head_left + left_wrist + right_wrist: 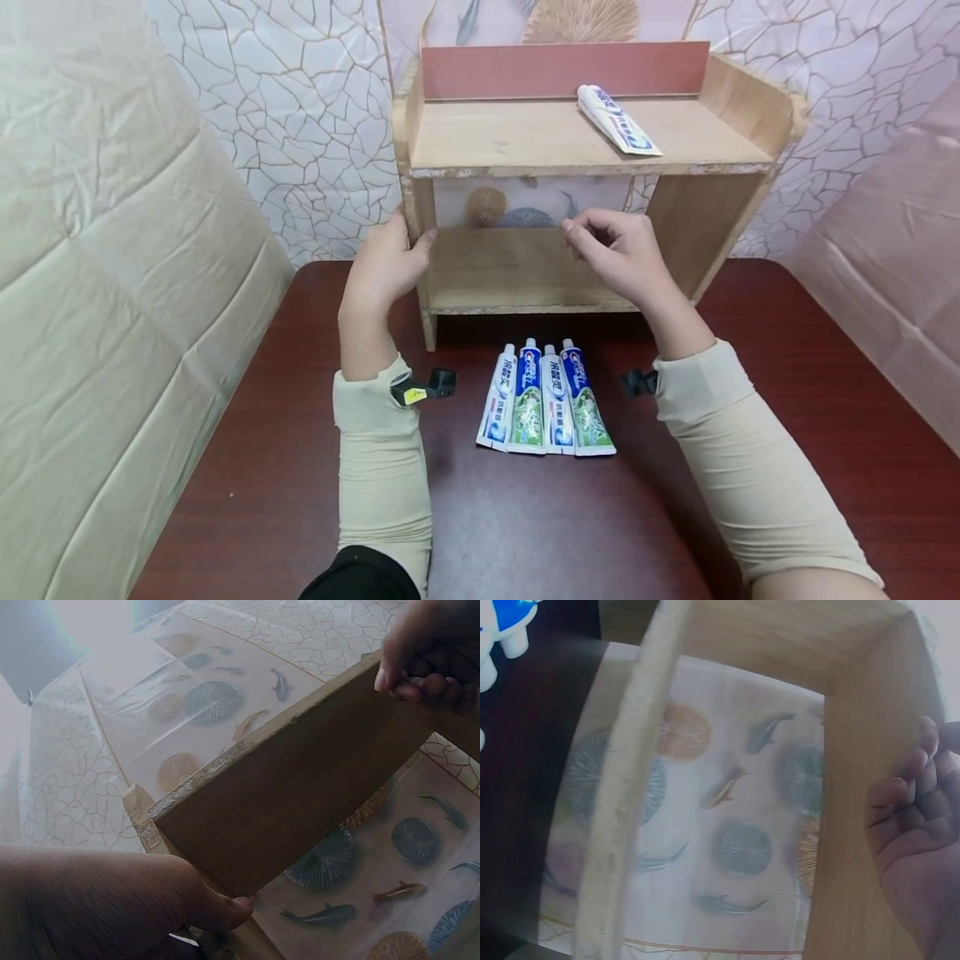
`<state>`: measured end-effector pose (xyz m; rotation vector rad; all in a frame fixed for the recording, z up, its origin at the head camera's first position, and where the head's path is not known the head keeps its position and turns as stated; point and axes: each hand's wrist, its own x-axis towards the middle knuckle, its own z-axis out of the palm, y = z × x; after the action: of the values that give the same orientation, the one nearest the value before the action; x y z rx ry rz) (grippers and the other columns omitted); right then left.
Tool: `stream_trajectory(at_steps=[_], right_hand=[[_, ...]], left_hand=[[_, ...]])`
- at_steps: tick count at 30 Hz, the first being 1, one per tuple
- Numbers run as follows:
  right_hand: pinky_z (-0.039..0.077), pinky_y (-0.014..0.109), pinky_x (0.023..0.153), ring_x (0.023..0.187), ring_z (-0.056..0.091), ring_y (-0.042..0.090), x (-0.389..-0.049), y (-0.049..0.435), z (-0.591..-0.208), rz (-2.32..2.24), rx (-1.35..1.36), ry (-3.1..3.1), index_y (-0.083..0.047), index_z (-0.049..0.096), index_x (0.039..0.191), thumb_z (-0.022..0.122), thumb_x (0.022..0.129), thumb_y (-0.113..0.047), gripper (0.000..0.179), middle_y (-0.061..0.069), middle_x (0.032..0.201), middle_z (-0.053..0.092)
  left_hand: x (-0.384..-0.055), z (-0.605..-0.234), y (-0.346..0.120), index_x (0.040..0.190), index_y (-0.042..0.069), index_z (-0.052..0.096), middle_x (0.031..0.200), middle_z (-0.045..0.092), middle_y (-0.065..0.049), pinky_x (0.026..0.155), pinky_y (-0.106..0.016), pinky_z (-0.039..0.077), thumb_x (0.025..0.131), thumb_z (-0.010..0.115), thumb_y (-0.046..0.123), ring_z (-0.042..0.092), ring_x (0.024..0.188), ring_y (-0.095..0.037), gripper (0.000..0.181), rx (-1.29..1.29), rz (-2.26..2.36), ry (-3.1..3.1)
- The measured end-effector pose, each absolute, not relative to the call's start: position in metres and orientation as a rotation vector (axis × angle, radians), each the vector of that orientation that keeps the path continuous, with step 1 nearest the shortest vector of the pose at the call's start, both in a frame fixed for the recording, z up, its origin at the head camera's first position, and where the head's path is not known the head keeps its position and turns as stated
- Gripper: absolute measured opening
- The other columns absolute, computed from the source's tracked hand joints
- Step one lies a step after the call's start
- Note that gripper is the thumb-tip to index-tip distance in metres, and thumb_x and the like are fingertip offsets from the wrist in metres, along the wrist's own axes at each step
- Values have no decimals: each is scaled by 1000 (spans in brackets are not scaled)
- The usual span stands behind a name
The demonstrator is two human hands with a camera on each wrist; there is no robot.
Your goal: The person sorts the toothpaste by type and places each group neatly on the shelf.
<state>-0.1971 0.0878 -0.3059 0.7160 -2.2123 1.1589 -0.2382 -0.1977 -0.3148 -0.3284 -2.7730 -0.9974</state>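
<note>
My left hand (pixel 378 271) grips the left side panel of a wooden shelf (pixel 480 150), its thumb on the inner side; its other fingers are mostly hidden behind the panel. In front of the shelf's lower opening hovers my right hand (pixel 618 250), fingers curled and nothing in them. A white and blue toothpaste tube (pixel 617 121) lies slantwise on the top board. Several more toothpaste tubes lie side by side on the table before the shelf, caps toward it: white ones (pixel 498 400) alternate with blue and green ones (pixel 528 400).
The shelf stands on a dark red table (pixel 247 467) and has a lower board (pixel 517 271). A reddish strip (pixel 562 71) runs along its top back. Patterned sheeting (pixel 300 108) hangs behind, with pale padded sheets (pixel 112 292) at both sides. A small camera (pixel 423 387) sits on the left wrist.
</note>
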Motion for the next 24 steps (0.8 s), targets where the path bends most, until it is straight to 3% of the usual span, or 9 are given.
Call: stream_trajectory(at_steps=[10,14,19,24], right_hand=[[34,22,47,51,43,7,-219,95,-305,1143,757,-2189,-10,67,72,62,94,-18,24,-4,60,56],[33,22,47,52,42,7,-217,93,-302,1147,764,-2194,-11,67,73,62,95,-19,24,-5,60,55],[34,21,47,52,43,7,-210,86,-306,1158,776,-2230,-7,65,71,60,95,-13,24,4,60,57],[39,20,47,51,46,8,-202,84,-325,1090,854,-2328,-15,68,73,62,94,-17,22,1,62,62]], left_hand=[[-240,-317,-198,142,9,38,129,61,-17,103,-48,45,98,48,38,58,121,-31,54,-339,-985,-2748],[-240,-317,-198,138,8,42,126,62,-18,101,-48,45,98,49,38,59,120,-32,51,-337,-969,-2739],[-240,-317,-198,136,8,43,126,62,-18,100,-48,45,98,49,38,58,119,-32,49,-326,-952,-2751],[-240,-317,-198,141,8,40,132,59,-18,104,-48,44,98,48,39,56,124,-32,54,-319,-957,-2758]])
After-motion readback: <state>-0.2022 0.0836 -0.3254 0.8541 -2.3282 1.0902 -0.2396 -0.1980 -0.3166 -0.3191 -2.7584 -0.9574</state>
